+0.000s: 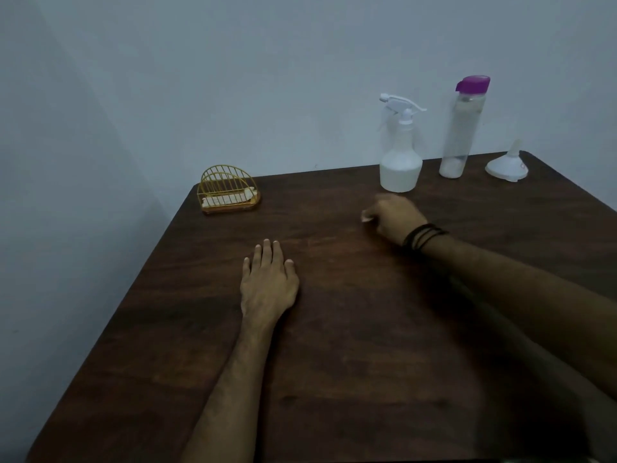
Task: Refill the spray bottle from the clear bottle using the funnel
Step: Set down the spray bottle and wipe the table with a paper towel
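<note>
1 head-worn camera looks forward and down across the dark wooden bench toward the wall behind it. Both forearms enter from the lower edge, close to the lens; the bench's far edge lies farthest away.

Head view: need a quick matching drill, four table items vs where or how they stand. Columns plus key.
Things:
1. spray bottle
2. clear bottle
3. funnel
4. wire holder

States:
A. far left of the table, yellow
B. wide mouth down, spout up
C. purple cap on, upright
D. white trigger head on, nearest the right hand

Pairs: 1-D, 2-C, 3-B, 4-A
</note>
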Motion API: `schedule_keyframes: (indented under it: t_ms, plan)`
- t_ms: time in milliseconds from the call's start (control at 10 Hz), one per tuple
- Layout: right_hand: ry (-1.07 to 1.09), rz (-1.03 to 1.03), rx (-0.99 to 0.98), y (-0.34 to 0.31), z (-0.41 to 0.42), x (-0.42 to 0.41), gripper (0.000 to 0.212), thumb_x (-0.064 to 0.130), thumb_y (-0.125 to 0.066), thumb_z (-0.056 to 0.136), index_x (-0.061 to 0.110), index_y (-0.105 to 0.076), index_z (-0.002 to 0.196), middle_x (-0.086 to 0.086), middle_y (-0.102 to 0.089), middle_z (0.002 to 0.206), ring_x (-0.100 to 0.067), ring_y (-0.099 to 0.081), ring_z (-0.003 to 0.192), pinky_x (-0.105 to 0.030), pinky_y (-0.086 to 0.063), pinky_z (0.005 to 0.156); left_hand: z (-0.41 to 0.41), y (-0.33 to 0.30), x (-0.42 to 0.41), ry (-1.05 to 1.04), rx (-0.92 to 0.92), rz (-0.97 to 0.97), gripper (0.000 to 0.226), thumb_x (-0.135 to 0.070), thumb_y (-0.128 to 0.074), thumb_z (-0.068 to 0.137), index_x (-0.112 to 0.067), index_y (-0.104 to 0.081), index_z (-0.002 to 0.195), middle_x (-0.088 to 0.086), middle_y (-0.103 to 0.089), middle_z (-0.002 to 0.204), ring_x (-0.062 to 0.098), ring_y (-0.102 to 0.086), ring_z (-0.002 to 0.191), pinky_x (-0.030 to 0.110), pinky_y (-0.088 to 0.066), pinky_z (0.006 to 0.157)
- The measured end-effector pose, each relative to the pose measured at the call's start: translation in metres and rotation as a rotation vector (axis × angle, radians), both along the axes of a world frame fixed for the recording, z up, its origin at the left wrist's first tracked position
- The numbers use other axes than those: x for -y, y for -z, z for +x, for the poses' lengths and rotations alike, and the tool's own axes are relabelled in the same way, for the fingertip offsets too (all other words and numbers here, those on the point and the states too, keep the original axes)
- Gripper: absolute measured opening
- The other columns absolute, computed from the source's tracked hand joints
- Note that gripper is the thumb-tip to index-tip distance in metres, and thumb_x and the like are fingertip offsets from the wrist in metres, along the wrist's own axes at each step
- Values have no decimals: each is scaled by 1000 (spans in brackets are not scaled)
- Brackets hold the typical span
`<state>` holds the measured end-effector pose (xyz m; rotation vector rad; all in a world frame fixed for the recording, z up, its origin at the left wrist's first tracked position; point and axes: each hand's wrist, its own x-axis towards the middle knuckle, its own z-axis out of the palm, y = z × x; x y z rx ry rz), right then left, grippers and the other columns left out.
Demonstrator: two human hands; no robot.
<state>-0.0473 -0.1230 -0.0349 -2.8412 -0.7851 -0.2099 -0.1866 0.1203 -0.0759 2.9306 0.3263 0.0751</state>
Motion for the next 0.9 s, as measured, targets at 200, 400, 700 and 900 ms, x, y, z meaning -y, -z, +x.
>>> schedule_keyframes:
  t_ms: [200,400,700,900]
  plan:
    - [114,6,26,13,-24,27,33,9,-64,88,22,-70,118,0,-56,103,-21,-55,99,-29,-41,76,1,0,4,-22,-5,22,60,-36,-18,107,-8,-11,160,10,-7,168,24,-4,155,45,-5,125]
    - [-196,68,56,24,-88,-14,33,9,-60,91,24,-68,118,1,-56,105,-18,-52,96,-35,-48,74,-1,-1,1,-10,-19,16,60,-37,-18,107,-8,-11,160,9,-7,168,23,-4,155,44,-5,125]
    - [189,-21,38,4,-37,54,33,12,-63,90,22,-69,121,-3,-58,110,-22,-55,103,-34,-47,84,-2,-4,7,-15,-21,27,60,-36,-17,107,-8,-11,160,10,-7,168,24,-4,155,45,-6,125]
    - [-145,82,104,23,-113,-22,31,8,-63,84,24,-72,110,0,-58,101,-21,-53,93,-30,-35,63,0,-4,6,-26,-40,34,60,-36,-16,107,-8,-10,160,10,-6,168,24,-3,155,45,-6,125]
